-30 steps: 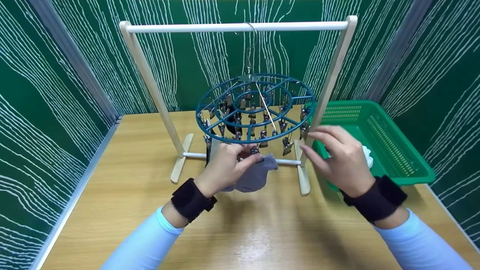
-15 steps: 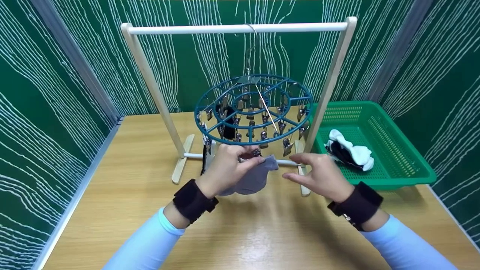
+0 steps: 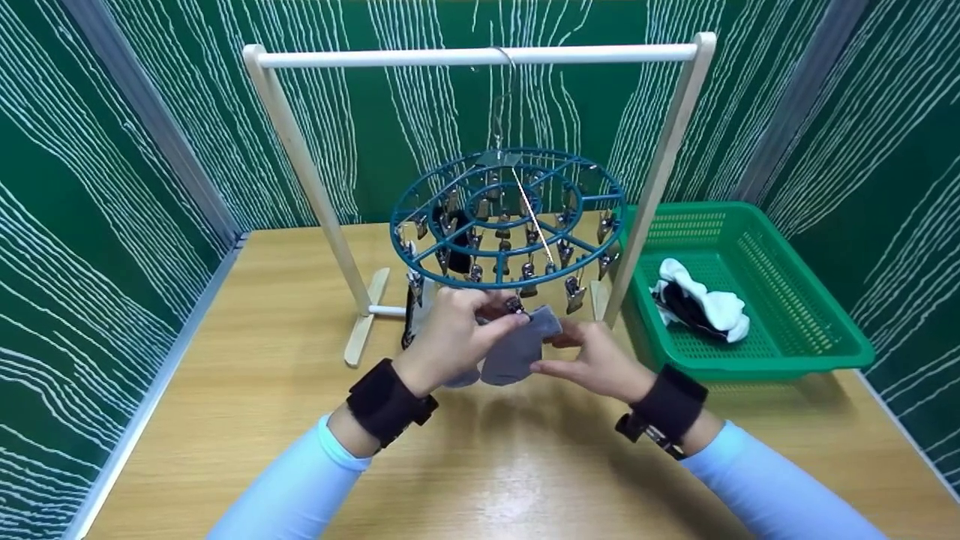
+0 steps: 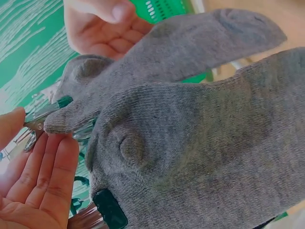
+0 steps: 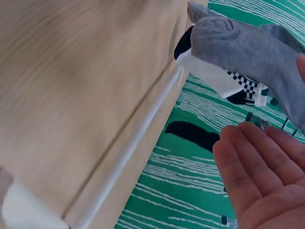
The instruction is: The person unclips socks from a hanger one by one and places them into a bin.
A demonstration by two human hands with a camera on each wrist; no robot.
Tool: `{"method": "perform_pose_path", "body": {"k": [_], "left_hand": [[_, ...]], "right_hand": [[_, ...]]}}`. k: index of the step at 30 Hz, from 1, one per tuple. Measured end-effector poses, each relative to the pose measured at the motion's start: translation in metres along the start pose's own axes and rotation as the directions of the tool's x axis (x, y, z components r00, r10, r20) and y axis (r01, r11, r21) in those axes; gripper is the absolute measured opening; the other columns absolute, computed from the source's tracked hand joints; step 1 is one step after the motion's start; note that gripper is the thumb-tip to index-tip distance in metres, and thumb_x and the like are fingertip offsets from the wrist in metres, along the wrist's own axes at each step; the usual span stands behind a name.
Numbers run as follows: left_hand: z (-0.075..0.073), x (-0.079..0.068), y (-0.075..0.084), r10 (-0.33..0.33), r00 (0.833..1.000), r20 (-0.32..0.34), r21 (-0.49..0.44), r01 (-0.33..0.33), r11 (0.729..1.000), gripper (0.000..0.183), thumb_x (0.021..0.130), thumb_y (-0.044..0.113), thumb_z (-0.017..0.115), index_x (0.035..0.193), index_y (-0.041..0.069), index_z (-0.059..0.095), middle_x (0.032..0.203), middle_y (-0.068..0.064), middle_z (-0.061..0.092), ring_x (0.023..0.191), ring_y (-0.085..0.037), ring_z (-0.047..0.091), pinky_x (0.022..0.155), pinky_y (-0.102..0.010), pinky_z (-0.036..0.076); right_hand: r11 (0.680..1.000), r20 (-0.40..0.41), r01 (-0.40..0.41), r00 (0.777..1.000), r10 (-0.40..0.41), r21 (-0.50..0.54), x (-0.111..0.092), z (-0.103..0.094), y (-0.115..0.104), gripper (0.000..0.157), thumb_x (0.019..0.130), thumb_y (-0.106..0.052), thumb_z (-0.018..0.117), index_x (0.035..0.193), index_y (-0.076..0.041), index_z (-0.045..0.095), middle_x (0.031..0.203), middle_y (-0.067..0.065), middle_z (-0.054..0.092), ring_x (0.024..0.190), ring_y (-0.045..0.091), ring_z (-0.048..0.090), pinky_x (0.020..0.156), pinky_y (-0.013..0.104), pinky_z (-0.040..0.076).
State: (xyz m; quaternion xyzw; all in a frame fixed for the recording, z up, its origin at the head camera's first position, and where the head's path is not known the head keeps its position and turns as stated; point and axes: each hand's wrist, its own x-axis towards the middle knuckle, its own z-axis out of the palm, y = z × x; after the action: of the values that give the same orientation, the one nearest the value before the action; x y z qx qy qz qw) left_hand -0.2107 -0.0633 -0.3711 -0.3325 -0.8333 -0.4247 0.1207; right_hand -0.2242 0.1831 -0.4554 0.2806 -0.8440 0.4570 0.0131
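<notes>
Under the front rim of a round blue-green clip hanger, my left hand pinches a metal clip between thumb and fingers. A corner of a grey sock lies at the clip's tip; the rest droops below. My right hand is right beside that sock, its fingers extended and slightly parted, palm toward it in the right wrist view. A second grey sock hangs close by from a green-tipped clip. Behind it show a white sock with black checks and a black sock.
The hanger hooks over the white bar of a wooden stand on the table. Several unused metal clips dangle from its rings. On the right, a green basket holds a white-and-black bundle of cloth. Green patterned panels surround the table.
My right hand has moved down and left, from near the hanger's right rim to the grey sock's side. The left hand keeps its pinch on the clip almost in place.
</notes>
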Motion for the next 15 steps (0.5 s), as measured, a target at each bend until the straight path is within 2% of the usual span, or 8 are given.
{"method": "perform_pose_path", "body": {"k": [3,6,10,15], "left_hand": [[0.001,0.000,0.000,-0.004,1.000,-0.007,-0.022,0.004,1.000,0.027,0.100,0.016,0.081,0.117,-0.005,0.080,0.109,-0.018,0.083,0.088,-0.026,0.083,0.079,-0.034,0.068],[0.003,0.001,0.000,0.003,1.000,-0.031,-0.025,-0.003,1.000,0.025,0.100,0.015,0.081,0.115,-0.005,0.080,0.106,-0.017,0.084,0.086,-0.025,0.082,0.077,-0.033,0.068],[0.003,0.001,-0.001,0.023,0.998,-0.066,-0.023,-0.024,0.999,0.023,0.099,0.014,0.081,0.112,-0.005,0.080,0.099,-0.016,0.084,0.084,-0.025,0.082,0.075,-0.034,0.068],[0.005,-0.001,-0.003,0.054,0.996,-0.075,-0.033,-0.056,0.998,0.020,0.099,0.013,0.080,0.107,-0.006,0.079,0.096,-0.016,0.083,0.081,-0.024,0.080,0.070,-0.036,0.066]], "right_hand": [[0.998,-0.014,-0.026,1.000,0.027,0.057,0.002,0.007,-0.001,0.038,0.092,-0.013,0.088,0.123,0.006,0.076,0.115,0.021,0.081,0.103,0.037,0.081,0.095,0.055,0.065],[0.993,-0.039,-0.042,0.998,0.046,0.108,0.004,0.013,-0.003,0.034,0.094,-0.009,0.084,0.123,0.007,0.075,0.113,0.022,0.082,0.100,0.036,0.082,0.090,0.046,0.068],[0.990,-0.096,-0.007,0.995,0.020,0.138,0.005,0.020,-0.006,0.031,0.097,-0.003,0.079,0.123,0.012,0.074,0.112,0.026,0.080,0.100,0.038,0.082,0.086,0.033,0.067],[0.993,-0.159,0.017,0.987,0.002,0.118,0.005,0.026,-0.010,0.024,0.100,0.002,0.072,0.121,0.013,0.075,0.114,0.027,0.080,0.105,0.039,0.080,0.091,0.035,0.066]]}}
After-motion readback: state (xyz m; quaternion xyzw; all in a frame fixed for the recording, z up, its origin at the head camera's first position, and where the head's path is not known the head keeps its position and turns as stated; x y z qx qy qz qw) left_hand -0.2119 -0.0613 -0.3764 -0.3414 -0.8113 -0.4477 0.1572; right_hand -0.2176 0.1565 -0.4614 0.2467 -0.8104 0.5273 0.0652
